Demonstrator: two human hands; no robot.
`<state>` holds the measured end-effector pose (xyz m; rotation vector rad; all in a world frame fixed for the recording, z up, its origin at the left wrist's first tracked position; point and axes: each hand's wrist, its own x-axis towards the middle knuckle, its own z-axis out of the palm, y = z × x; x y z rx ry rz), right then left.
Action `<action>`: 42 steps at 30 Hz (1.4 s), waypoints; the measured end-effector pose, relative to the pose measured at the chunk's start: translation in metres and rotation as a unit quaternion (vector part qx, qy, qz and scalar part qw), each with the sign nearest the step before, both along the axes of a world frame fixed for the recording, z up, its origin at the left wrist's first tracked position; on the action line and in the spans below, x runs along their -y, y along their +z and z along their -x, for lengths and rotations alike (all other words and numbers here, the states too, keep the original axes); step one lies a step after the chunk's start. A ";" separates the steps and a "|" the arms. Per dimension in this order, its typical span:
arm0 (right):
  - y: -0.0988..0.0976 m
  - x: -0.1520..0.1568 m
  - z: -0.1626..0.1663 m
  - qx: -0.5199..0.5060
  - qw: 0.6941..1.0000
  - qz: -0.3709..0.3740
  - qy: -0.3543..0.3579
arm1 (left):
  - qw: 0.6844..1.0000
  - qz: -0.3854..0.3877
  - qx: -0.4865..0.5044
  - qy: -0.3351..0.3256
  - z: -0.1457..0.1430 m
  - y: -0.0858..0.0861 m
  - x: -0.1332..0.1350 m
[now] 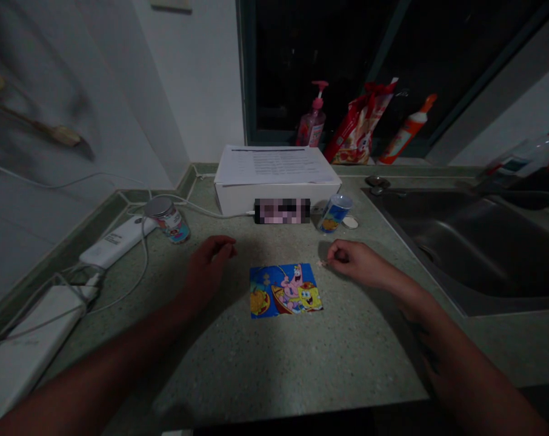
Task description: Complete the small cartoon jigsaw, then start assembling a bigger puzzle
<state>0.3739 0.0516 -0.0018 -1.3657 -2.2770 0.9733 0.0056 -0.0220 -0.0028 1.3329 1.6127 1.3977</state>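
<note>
- The left hand (208, 266) hovers over the speckled green table (265, 375), just left of a printed cartoon card (285, 290). Its grip is loosely curled, with nothing visible in it.
- The right hand (354, 263) is just right of the card, its grip pressed together at the fingertips, pinching a small pale pink piece (320, 263). The piece is too small to identify.
- The card lies flat on the table between the hands, touching neither. It shows SpongeBob and Patrick in a boat on a blue background.
- Behind the card, a white box (277, 194) sits with a printed sheet (274, 165) on its lid. A pixelated block (282, 211) covers part of its front.
- A blue-and-white cup (336, 213) stands right of the box, with a white disc (349, 222) beside it.
- A tin can (168, 219) stands left of the box, near a white power bank (115, 241) and tangled white cables (142, 260).
- A steel sink (456, 242) is set into the table on the right.
- A pink pump bottle (313, 118), a red snack bag (359, 127) and an orange-capped bottle (406, 130) stand along the window.
</note>
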 end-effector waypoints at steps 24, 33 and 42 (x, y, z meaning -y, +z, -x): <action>0.003 0.011 0.022 0.027 0.995 -0.099 0.019 | 0.998 -0.012 -0.058 -0.019 -0.002 0.001 0.003; 0.008 0.050 0.075 -0.105 0.918 -0.360 0.130 | 0.976 -0.056 -0.167 -0.129 -0.016 0.009 0.023; 0.007 0.070 0.094 -0.100 0.830 -0.521 0.171 | 0.944 -0.043 -0.112 -0.307 -0.028 0.017 0.038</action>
